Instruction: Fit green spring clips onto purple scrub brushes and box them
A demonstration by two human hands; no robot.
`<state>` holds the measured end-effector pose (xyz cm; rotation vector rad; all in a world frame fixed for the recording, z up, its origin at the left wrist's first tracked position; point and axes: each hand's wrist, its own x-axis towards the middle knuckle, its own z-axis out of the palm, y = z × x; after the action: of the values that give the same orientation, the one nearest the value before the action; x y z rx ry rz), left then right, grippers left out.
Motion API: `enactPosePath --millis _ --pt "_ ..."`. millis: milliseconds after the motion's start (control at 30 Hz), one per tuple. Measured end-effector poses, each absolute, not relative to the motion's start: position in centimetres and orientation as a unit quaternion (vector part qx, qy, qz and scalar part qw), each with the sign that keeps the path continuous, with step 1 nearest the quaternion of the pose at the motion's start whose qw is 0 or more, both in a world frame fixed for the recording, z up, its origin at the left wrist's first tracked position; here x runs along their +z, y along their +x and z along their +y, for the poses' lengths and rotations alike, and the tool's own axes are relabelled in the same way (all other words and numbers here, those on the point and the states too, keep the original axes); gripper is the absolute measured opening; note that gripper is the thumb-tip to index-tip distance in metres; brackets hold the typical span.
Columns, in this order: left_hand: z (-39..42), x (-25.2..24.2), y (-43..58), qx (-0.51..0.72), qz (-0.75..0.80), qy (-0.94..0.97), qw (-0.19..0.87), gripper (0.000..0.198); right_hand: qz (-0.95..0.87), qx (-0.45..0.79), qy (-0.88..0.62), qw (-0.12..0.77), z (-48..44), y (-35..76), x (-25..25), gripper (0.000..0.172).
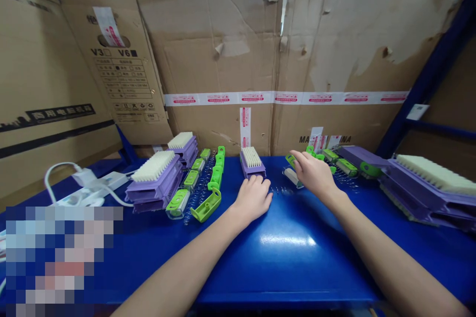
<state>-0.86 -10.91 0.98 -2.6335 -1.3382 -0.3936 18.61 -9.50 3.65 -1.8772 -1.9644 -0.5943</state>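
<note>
My left hand is low over the blue table at the near end of a purple brush with cream bristles facing up. Its fingers are bent and slightly apart, with nothing visible in them; the fingertips are partly hidden. Small metal springs lie just right of it. My right hand has its fingers closed around the edge of a green plastic part; the grip is partly hidden. Below those fingers lies a clear plastic case with a pale insert.
Purple brushes stand stacked at left and right. Left of centre are rows of green-topped clear cases, green covers, a loose green cover and springs. A white power strip lies far left. Cardboard walls the back.
</note>
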Motion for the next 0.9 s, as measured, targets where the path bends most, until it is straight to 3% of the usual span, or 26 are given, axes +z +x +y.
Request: enactPosePath --millis 200,467,700,900 --pt "-11.3 1.2 -0.6 -0.175 -0.450 -0.872 0.083 0.023 -0.743 -0.144 -0.610 0.236 -9.5 17.1 2.6 0.041" --pt "-11.1 1.0 -0.7 -0.138 -0.467 -0.869 0.086 0.025 -0.775 -0.061 -0.537 0.327 -9.7 15.5 1.4 0.044" --pt "-11.1 2.3 -0.9 -0.177 -0.543 -0.818 0.071 0.022 -0.756 -0.031 -0.575 0.310 -9.4 15.1 0.6 0.055" --pt "-11.2 3.2 -1.5 -0.249 -0.554 -0.790 0.082 0.019 -0.783 0.011 -0.573 0.240 -9.8 14.7 0.7 0.049"
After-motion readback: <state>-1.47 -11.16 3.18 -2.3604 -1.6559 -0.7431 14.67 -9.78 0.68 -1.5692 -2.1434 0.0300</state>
